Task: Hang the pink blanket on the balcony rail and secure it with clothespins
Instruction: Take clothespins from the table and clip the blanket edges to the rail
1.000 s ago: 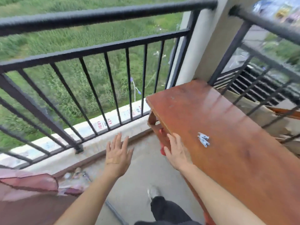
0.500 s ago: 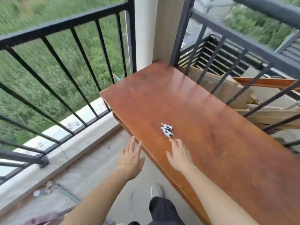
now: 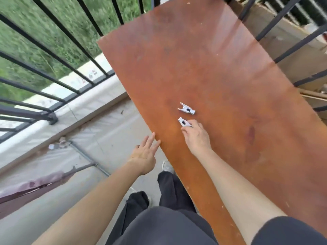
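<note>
Two white clothespins lie on a brown wooden table (image 3: 221, 71). The far clothespin (image 3: 186, 109) lies free. My right hand (image 3: 196, 136) pinches the near clothespin (image 3: 183, 123) between thumb and fingertips while it still rests on the table. My left hand (image 3: 145, 154) hovers open, fingers spread, at the table's left edge, holding nothing. A strip of the pink blanket (image 3: 26, 188) shows at the lower left, low beside the floor. The black balcony rail (image 3: 53, 50) runs along the left.
A second black railing (image 3: 286, 52) borders the table on the right, with boards and cardboard behind it. A metal pipe (image 3: 88, 158) lies on the concrete floor. My dark-trousered legs and a shoe stand next to the table edge.
The view tilted down and moved closer to the table. My right hand reached forward and closed its fingertips on the near clothespin, which has shifted apart from the other. My left hand stayed open.
</note>
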The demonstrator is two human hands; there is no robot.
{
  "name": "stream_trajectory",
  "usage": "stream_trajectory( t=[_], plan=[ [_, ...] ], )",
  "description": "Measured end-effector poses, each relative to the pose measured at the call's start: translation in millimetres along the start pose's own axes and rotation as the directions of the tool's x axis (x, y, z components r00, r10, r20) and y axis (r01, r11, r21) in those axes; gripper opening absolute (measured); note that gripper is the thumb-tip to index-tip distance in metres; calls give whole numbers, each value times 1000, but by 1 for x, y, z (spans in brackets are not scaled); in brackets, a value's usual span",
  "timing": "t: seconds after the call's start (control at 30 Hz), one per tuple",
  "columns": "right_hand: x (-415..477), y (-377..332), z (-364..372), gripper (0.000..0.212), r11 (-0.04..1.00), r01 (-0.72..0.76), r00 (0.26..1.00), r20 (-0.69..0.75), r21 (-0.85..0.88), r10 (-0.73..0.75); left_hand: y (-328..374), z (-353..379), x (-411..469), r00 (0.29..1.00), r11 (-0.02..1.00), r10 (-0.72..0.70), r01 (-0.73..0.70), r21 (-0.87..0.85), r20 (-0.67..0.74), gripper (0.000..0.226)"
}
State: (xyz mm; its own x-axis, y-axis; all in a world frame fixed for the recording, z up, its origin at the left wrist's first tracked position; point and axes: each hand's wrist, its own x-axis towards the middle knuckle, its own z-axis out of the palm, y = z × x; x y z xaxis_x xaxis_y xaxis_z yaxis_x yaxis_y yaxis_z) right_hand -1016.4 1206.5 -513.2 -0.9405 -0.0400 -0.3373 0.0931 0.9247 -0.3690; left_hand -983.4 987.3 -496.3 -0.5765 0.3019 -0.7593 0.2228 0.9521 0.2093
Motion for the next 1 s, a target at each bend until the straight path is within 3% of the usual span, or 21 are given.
stream_trajectory(
  t=[0.07,0.2,0.33,0.47,0.6,0.67,0.8,0.87,0.93,1.0],
  plan=[
    [1,-1,-6,12,999,15,998,-61,48,-12,-1,-9,-4,999,999,-30,29,-34,-19,65],
    [13,-27,-33,14,987,70,991,-123,147,-52,-21,-32,-25,959,968,-209,176,-177,-193,61],
    [34,-97,-53,28,944,246,967,-115,220,-226,-59,-48,-76,786,891,-426,278,-359,-448,58],
    [38,-202,-42,48,865,454,885,6,212,-466,-111,-34,-156,571,812,-580,347,-469,-581,60],
    [-6,-325,-13,38,667,719,659,113,194,-743,-163,11,-267,355,648,-759,489,-583,-546,49],
    [-48,-385,4,37,528,821,507,150,218,-849,-183,47,-327,255,533,-843,519,-668,-474,50],
    [-155,-486,50,37,226,929,156,244,292,-957,-217,138,-439,-10,296,-934,541,-787,-358,59],
    [-211,-533,77,41,81,950,8,235,302,-972,-236,185,-493,-84,215,-945,571,-793,-317,57],
    [-270,-585,104,42,-35,957,-97,205,289,-974,-254,232,-551,-157,145,-946,579,-802,-285,57],
    [-330,-637,133,37,-94,942,-150,153,323,-977,-268,273,-612,-254,57,-937,571,-819,-242,61]
  ],
)
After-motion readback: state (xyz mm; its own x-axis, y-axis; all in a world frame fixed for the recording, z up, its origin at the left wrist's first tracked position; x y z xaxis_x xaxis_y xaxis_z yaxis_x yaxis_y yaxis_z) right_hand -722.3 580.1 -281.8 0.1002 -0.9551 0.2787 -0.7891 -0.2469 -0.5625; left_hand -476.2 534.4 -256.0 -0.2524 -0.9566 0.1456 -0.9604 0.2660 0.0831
